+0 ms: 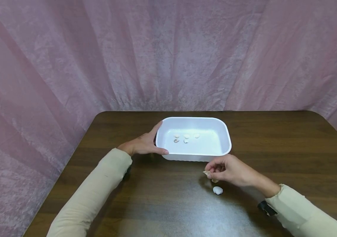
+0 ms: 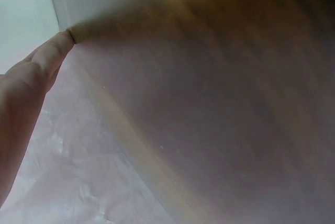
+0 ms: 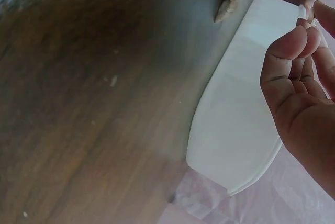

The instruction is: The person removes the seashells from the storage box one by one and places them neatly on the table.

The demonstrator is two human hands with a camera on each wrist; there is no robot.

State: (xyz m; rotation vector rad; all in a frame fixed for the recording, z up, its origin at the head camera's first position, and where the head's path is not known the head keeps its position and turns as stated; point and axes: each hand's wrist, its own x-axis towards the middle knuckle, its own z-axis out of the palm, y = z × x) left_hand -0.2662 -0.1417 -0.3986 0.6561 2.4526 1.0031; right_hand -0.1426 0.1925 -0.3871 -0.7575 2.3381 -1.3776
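The right hand point(image 1: 234, 169) pinches a small shell point(image 1: 206, 172) between its fingers, a white shell point(image 1: 217, 190) near them on the bench point(image 1: 156, 200). The left hand's point(image 1: 144, 143) spread fingers touch the tray point(image 1: 192, 157).

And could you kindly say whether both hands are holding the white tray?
No, the left hand grips the tray, while the right hand pinches a shell.

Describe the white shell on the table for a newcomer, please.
On the brown table stands a white tray. Below its near right corner in the head view is the right hand, and below that the white shell, fan-shaped, unlike the tan pointed shell beside it.
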